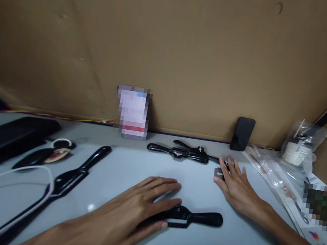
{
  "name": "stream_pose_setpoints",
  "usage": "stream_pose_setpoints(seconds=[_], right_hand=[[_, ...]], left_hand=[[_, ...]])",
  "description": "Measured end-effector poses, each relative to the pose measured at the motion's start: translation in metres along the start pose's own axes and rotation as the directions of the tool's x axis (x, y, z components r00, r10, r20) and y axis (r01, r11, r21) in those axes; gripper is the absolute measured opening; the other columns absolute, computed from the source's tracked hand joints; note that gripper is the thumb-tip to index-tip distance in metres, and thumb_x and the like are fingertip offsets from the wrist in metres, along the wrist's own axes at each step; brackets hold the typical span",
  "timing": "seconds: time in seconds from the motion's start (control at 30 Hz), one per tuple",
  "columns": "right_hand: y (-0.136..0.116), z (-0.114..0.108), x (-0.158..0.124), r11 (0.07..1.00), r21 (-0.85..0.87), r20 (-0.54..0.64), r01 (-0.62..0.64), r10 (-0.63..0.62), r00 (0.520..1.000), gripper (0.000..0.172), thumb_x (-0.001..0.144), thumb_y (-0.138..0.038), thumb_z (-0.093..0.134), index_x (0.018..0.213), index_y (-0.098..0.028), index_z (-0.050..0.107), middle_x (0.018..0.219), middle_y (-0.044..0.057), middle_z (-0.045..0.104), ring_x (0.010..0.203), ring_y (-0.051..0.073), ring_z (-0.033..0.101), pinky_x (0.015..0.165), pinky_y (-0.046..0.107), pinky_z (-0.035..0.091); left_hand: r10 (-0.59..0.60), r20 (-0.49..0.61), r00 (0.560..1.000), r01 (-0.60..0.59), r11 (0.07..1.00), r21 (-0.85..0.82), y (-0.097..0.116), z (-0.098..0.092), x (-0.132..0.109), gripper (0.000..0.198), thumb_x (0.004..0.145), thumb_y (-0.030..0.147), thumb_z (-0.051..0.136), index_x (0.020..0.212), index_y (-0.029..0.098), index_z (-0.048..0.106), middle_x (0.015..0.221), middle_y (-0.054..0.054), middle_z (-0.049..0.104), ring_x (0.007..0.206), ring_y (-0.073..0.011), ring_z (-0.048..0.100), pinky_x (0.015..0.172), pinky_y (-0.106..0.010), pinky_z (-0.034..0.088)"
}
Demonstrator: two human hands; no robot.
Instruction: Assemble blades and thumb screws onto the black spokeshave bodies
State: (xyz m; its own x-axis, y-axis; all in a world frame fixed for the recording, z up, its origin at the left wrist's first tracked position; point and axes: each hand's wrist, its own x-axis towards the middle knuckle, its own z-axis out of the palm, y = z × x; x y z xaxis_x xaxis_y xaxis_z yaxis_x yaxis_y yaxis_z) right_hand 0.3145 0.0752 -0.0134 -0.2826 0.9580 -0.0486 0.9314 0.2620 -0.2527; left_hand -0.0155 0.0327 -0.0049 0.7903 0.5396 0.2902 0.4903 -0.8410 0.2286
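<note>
In the head view a black spokeshave point(180, 214) lies flat near the front, its right handle sticking out. My left hand point(133, 213) is over its left half, thumb and fingers on either side of the body; the left handle is hidden. Farther right, my right hand point(236, 183) is spread low over the table with fingers apart. Its thumb and index finger touch a small slotted metal blade point(219, 173) lying flat. Two more spokeshaves lie together at the back, the nearer one point(177, 153) in front of the other point(192, 147).
Another spokeshave point(70, 178) lies at left beside a white cable point(52, 179) and a black case point(8, 139). A phone point(243, 134) and a blurred screen point(132, 113) lean on the cardboard wall point(175, 50). Plastic-wrapped packets point(278, 182) and a bagged white roll point(296, 154) are at right.
</note>
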Motion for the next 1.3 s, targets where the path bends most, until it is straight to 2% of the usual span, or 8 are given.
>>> stream_pose_setpoints(seconds=[0.27, 0.47, 0.6, 0.73, 0.87, 1.07, 1.2, 1.3], right_hand=[[-0.036, 0.002, -0.021, 0.948, 0.156, 0.083, 0.278, -0.293, 0.953, 0.08, 0.111, -0.069, 0.026, 0.171, -0.017, 0.022, 0.178, 0.013, 0.008, 0.166, 0.03, 0.0, 0.134, 0.062, 0.009], [-0.048, -0.012, -0.017, 0.91, 0.148, -0.045, 0.388, -0.386, 0.921, 0.064, 0.114, -0.059, 0.035, 0.17, -0.028, 0.03, 0.179, 0.005, 0.015, 0.167, 0.029, 0.003, 0.134, 0.065, 0.011], [-0.06, -0.017, -0.01, 0.866, 0.125, 0.073, 0.484, -0.495, 0.866, 0.06, 0.114, -0.054, 0.04, 0.167, -0.025, 0.037, 0.176, 0.007, 0.027, 0.166, 0.027, 0.012, 0.136, 0.058, 0.014], [-0.05, -0.019, -0.005, 0.886, 0.155, 0.041, 0.437, -0.448, 0.893, 0.069, 0.113, -0.053, 0.044, 0.171, -0.022, 0.025, 0.175, 0.011, 0.026, 0.164, 0.026, 0.025, 0.134, 0.056, 0.023], [-0.024, -0.018, 0.006, 0.935, 0.152, -0.097, 0.321, -0.309, 0.946, 0.073, 0.113, -0.062, 0.031, 0.172, -0.021, 0.022, 0.178, 0.009, 0.019, 0.166, 0.027, 0.014, 0.135, 0.059, 0.017], [0.0, -0.015, 0.014, 0.973, 0.1, -0.006, 0.208, -0.208, 0.978, 0.08, 0.111, -0.069, 0.022, 0.167, -0.014, 0.037, 0.174, 0.015, 0.03, 0.164, 0.032, 0.025, 0.134, 0.057, 0.021], [-0.003, -0.022, -0.002, 0.985, 0.037, -0.063, 0.167, -0.165, 0.984, 0.077, 0.11, -0.067, 0.031, 0.164, -0.013, 0.042, 0.166, 0.021, 0.046, 0.155, 0.038, 0.043, 0.125, 0.06, 0.04], [-0.012, -0.024, -0.014, 0.981, -0.089, -0.098, 0.172, -0.18, 0.979, 0.06, 0.111, -0.055, 0.045, 0.155, -0.016, 0.055, 0.147, 0.021, 0.066, 0.138, 0.042, 0.061, 0.11, 0.061, 0.054]], left_hand=[[0.053, 0.02, 0.998, -0.052, 0.997, -0.05, 0.014, -0.005, 0.0, 0.043, 0.096, 0.025, 0.066, 0.139, 0.021, 0.064, 0.144, -0.014, 0.066, 0.132, -0.0342, 0.063, 0.113, -0.051, 0.055], [0.051, 0.043, 0.998, -0.049, 0.998, -0.036, 0.018, -0.011, 0.005, 0.042, 0.093, 0.028, 0.071, 0.135, 0.023, 0.067, 0.14, -0.012, 0.069, 0.127, -0.0341, 0.067, 0.108, -0.049, 0.059], [0.066, 0.011, 0.998, -0.066, 0.998, 0.001, 0.017, -0.011, 0.005, 0.037, 0.094, 0.028, 0.07, 0.131, 0.023, 0.069, 0.137, -0.011, 0.072, 0.125, -0.0337, 0.069, 0.103, -0.047, 0.062], [0.067, -0.041, 0.997, -0.067, 0.998, 0.011, 0.013, -0.007, 0.0, 0.045, 0.095, 0.031, 0.07, 0.14, 0.026, 0.066, 0.143, -0.01, 0.07, 0.13, -0.0335, 0.067, 0.106, -0.047, 0.061], [0.064, -0.021, 0.998, -0.064, 0.998, -0.016, 0.014, -0.006, 0.001, 0.044, 0.095, 0.029, 0.07, 0.139, 0.027, 0.067, 0.142, -0.008, 0.07, 0.128, -0.0327, 0.067, 0.105, -0.047, 0.061], [0.038, -0.079, 0.996, -0.038, 0.999, 0.008, 0.014, -0.005, -0.001, 0.037, 0.101, 0.04, 0.066, 0.136, 0.028, 0.067, 0.132, -0.01, 0.071, 0.118, -0.0316, 0.07, 0.095, -0.042, 0.063], [-0.233, -0.267, 0.935, 0.231, 0.972, -0.036, 0.008, 0.004, -0.005, 0.03, 0.109, 0.045, 0.05, 0.125, 0.026, 0.069, 0.128, -0.01, 0.066, 0.106, -0.0281, 0.07, 0.09, -0.04, 0.063], [-0.366, -0.328, 0.871, 0.361, 0.929, -0.078, 0.002, 0.012, -0.004, 0.033, 0.11, 0.049, 0.047, 0.118, 0.024, 0.067, 0.126, -0.011, 0.065, 0.104, -0.0287, 0.07, 0.091, -0.044, 0.062]])
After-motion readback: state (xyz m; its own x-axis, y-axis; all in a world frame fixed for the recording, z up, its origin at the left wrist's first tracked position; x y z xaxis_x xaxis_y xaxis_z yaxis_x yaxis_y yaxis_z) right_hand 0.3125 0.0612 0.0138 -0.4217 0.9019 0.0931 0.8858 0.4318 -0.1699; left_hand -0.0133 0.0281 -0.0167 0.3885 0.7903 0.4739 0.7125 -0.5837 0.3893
